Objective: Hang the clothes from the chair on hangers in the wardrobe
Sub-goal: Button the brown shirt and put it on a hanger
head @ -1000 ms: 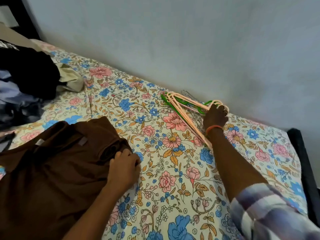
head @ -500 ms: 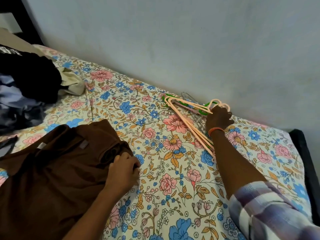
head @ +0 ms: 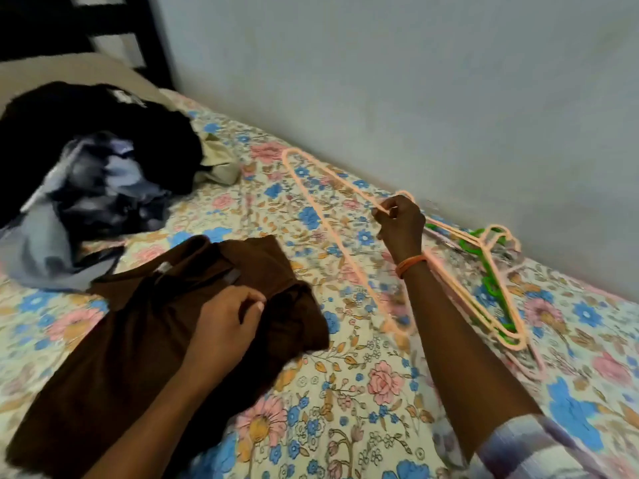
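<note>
While the right hand (head: 401, 221) pinches one peach hanger (head: 332, 229) near its hook, with thumb and fingers curled round the thin plastic, the hanger's triangular frame is raised off the floral bedsheet (head: 345, 402) and extends away to the left, its far corner pointing toward the clothes pile. The frame appears motion-blurred. The right forearm runs diagonally from the lower right corner up to the wrist, which carries one orange band (head: 409, 264); a plaid sleeve (head: 539, 451) covers the arm above the elbow.

Behind the right wrist, a stack of remaining hangers (head: 491, 288) lies flat on the sheet close to the wall (head: 415, 98). At least two peach hangers and one green hanger can be distinguished in it; the exact count cannot be determined because they overlap.

The left hand (head: 228, 323) rests on one brown shirt (head: 138, 340), fingers curled and gathering the fabric near the collar and shoulder. The shirt lies spread on the bedsheet in the lower left, well apart from the raised hanger. The left forearm enters from the bottom edge.

One pile of clothes (head: 96, 167), comprising dark, blue-grey and beige items, sits on the bed at the upper left, beside a dark bed frame (head: 152, 36).
</note>
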Demonstrator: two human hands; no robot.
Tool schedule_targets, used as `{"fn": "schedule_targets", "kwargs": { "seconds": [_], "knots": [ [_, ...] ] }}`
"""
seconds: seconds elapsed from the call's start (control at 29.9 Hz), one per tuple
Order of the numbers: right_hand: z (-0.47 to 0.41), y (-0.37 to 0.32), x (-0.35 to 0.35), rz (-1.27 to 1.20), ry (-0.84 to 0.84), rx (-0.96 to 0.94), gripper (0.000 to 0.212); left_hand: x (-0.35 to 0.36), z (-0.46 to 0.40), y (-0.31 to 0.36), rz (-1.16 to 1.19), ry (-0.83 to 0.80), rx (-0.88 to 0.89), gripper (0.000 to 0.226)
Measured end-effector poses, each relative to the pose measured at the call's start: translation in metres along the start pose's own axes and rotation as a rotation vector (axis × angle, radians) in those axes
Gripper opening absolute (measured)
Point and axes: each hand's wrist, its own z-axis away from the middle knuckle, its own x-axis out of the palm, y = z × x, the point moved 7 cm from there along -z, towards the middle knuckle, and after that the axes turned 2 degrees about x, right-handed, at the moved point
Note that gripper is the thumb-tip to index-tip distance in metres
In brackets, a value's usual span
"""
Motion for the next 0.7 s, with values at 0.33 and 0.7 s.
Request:
{"fn": "schedule_targets", "kwargs": {
  "seconds": [0.33,0.7],
  "knots": [
    [0.079,-0.098,0.223,-0.513,-0.386,0.433,0.024,-0.134,-0.01,-0.159,-0.172,0.45,-0.655,0.033],
    [0.055,-0.154,0.295,-0.591,0.02,0.52,0.036,-0.132,-0.04,-0.238,0.03,0.102,-0.95,0.023]
  ]
}}
